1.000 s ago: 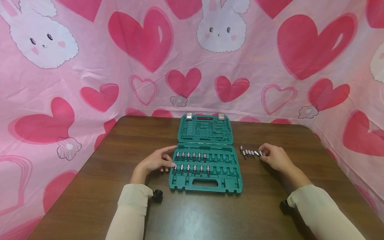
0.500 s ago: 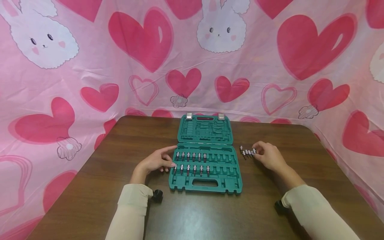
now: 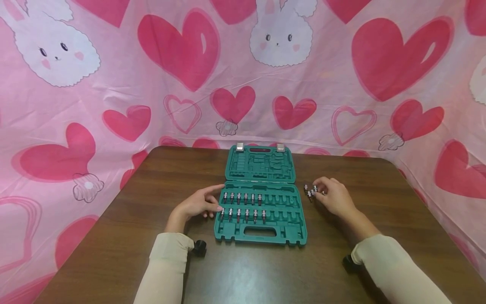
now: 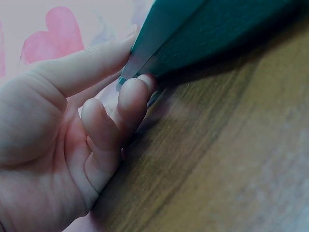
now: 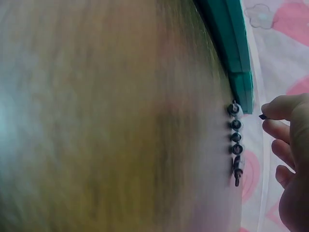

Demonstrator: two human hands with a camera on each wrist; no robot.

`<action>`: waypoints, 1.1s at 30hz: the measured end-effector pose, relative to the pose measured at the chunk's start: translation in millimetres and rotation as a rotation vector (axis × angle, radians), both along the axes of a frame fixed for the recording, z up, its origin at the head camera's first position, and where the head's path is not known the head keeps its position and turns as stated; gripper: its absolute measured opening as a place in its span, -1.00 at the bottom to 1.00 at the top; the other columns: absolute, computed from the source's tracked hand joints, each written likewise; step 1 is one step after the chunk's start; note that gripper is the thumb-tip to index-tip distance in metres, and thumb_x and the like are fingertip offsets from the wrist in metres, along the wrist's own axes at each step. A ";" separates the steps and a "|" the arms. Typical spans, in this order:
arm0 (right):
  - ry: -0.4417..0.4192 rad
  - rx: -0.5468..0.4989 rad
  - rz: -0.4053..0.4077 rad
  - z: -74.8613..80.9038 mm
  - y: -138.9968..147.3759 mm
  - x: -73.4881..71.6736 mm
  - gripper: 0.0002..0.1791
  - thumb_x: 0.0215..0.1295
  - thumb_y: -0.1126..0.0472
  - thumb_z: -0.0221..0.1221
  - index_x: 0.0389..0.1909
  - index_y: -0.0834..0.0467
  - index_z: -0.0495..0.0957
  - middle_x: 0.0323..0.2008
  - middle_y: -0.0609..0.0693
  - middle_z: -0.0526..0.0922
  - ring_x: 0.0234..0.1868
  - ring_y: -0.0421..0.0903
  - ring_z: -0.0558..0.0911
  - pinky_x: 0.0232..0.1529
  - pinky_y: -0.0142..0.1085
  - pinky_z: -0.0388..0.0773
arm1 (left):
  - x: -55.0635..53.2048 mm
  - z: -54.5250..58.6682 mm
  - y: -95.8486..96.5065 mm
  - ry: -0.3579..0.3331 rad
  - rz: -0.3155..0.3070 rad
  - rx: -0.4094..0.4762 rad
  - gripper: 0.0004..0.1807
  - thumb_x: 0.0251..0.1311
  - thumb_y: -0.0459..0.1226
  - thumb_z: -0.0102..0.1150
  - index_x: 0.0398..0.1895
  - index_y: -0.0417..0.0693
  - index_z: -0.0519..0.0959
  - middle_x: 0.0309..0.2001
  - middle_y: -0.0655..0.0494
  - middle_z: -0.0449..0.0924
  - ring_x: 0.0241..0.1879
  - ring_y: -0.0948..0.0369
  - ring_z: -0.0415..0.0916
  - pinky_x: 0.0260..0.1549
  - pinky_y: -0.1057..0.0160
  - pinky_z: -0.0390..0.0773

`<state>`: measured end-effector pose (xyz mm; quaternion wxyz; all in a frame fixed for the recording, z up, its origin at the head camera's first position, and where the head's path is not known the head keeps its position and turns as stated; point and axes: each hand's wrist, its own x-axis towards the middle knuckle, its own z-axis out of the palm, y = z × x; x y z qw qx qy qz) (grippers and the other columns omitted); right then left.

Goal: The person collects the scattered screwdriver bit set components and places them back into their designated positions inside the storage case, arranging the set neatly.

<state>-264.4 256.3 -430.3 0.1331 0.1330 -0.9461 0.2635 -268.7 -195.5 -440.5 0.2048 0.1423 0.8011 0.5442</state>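
Note:
A green bit socket case [image 3: 260, 234] lies unfolded on the table, with two rows of chrome bit sockets [image 3: 247, 215] filling its left slots. My left hand [image 3: 197, 204] holds the case's left edge, thumb on the rim and fingers against the side; the left wrist view shows fingertips [image 4: 133, 94] at the lower edge. My right hand [image 3: 335, 196] pinches a bit socket [image 3: 315, 188] between thumb and fingers, its dark tip [image 5: 263, 116] poking out in the right wrist view. Several loose bit sockets [image 5: 236, 137] stand or lie beside the case, partly hidden by that hand in the head view.
Moulded slots in the right half of both rows [image 3: 282, 216] hold no sockets. The case lid [image 3: 260, 164] lies back behind the tray with two latches. The brown wooden table [image 3: 243, 274] is bordered at the back by a pink heart-print cloth [image 3: 235, 76].
My right hand has moved left along the line of loose sockets toward the case, and a socket is now raised at its fingertips. My left hand and the case have stayed put.

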 end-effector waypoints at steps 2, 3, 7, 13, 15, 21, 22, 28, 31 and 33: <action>-0.002 -0.006 -0.001 0.3 -2.4 0.9 -0.73 0.14 0.30 0.35 -0.13 0.16 0.57 -0.36 0.02 0.56 -0.33 0.00 0.50 -0.29 -0.11 0.48 | -0.1 -0.2 0.0 0.001 -0.001 0.001 -0.18 0.15 -0.27 0.36 0.48 0.12 0.21 -0.36 -0.07 0.64 -0.56 0.11 0.52 -0.56 0.23 0.51; 0.000 -0.009 0.002 0.3 -3.6 1.3 -0.73 0.15 0.30 0.34 -0.13 0.16 0.57 -0.36 0.02 0.56 -0.33 -0.01 0.51 -0.28 -0.11 0.49 | 0.0 -0.3 0.1 0.002 -0.001 0.001 -0.18 0.15 -0.27 0.36 0.48 0.12 0.21 -0.36 -0.07 0.64 -0.56 0.11 0.52 -0.56 0.23 0.51; 0.041 -0.014 0.021 -0.8 -9.1 1.2 -0.74 0.13 0.32 0.35 -0.15 0.16 0.58 -0.38 0.00 0.56 -0.34 -0.03 0.51 -0.30 -0.13 0.49 | -0.1 -0.4 -0.1 0.002 0.001 -0.001 -0.18 0.15 -0.27 0.36 0.48 0.12 0.21 -0.36 -0.07 0.64 -0.56 0.11 0.52 -0.56 0.23 0.51; 0.060 -0.026 0.045 -2.8 -17.9 0.0 -0.75 0.15 0.31 0.35 -0.15 0.13 0.58 -0.37 -0.01 0.55 -0.32 -0.04 0.50 -0.29 -0.13 0.50 | 0.1 0.0 0.0 -0.004 0.008 -0.003 -0.18 0.15 -0.27 0.37 0.48 0.12 0.22 -0.37 -0.07 0.64 -0.56 0.11 0.52 -0.56 0.22 0.51; 0.052 -0.027 0.044 -2.7 -20.9 0.0 -0.74 0.15 0.29 0.36 -0.15 0.12 0.58 -0.37 -0.02 0.54 -0.32 -0.05 0.49 -0.28 -0.14 0.51 | 0.4 0.4 0.4 -0.005 0.011 -0.004 -0.18 0.15 -0.27 0.37 0.48 0.12 0.22 -0.36 -0.08 0.64 -0.56 0.10 0.53 -0.55 0.22 0.51; 0.085 -0.015 0.061 -2.5 -28.1 0.4 -0.73 0.11 0.29 0.39 -0.16 0.12 0.59 -0.39 -0.02 0.53 -0.34 -0.05 0.48 -0.32 -0.16 0.51 | 1.0 1.0 0.6 -0.006 0.007 -0.001 -0.18 0.15 -0.28 0.36 0.48 0.12 0.21 -0.37 -0.07 0.64 -0.56 0.11 0.52 -0.56 0.23 0.51; 0.088 -0.017 0.064 -2.5 -29.4 0.7 -0.73 0.11 0.30 0.39 -0.16 0.12 0.59 -0.38 -0.02 0.53 -0.34 -0.05 0.49 -0.32 -0.15 0.51 | 1.0 1.0 0.4 -0.005 0.005 0.001 -0.18 0.15 -0.28 0.36 0.48 0.12 0.21 -0.37 -0.07 0.64 -0.56 0.11 0.53 -0.56 0.23 0.51; 0.073 -0.036 0.076 -3.5 -37.2 1.3 -0.74 0.14 0.28 0.37 -0.15 0.13 0.59 -0.37 -0.02 0.52 -0.35 -0.06 0.49 -0.34 -0.17 0.51 | 1.3 1.8 0.2 0.000 0.002 0.000 -0.18 0.16 -0.30 0.36 0.48 0.10 0.21 -0.36 -0.06 0.65 -0.55 0.12 0.53 -0.57 0.24 0.51; 0.088 -0.049 0.086 -4.6 -41.0 0.8 -0.75 0.14 0.29 0.37 -0.15 0.15 0.59 -0.37 -0.02 0.54 -0.36 -0.06 0.48 -0.34 -0.18 0.50 | 1.8 2.7 0.6 0.003 0.003 -0.004 -0.18 0.16 -0.30 0.35 0.48 0.10 0.20 -0.36 -0.05 0.65 -0.55 0.12 0.53 -0.57 0.23 0.51; 0.093 -0.057 0.088 -5.0 -43.7 0.5 -0.75 0.14 0.29 0.38 -0.16 0.14 0.59 -0.37 -0.02 0.54 -0.36 -0.07 0.48 -0.33 -0.18 0.50 | 1.8 3.1 0.9 0.005 0.000 -0.004 -0.18 0.17 -0.30 0.35 0.48 0.10 0.20 -0.36 -0.06 0.65 -0.55 0.12 0.53 -0.57 0.23 0.51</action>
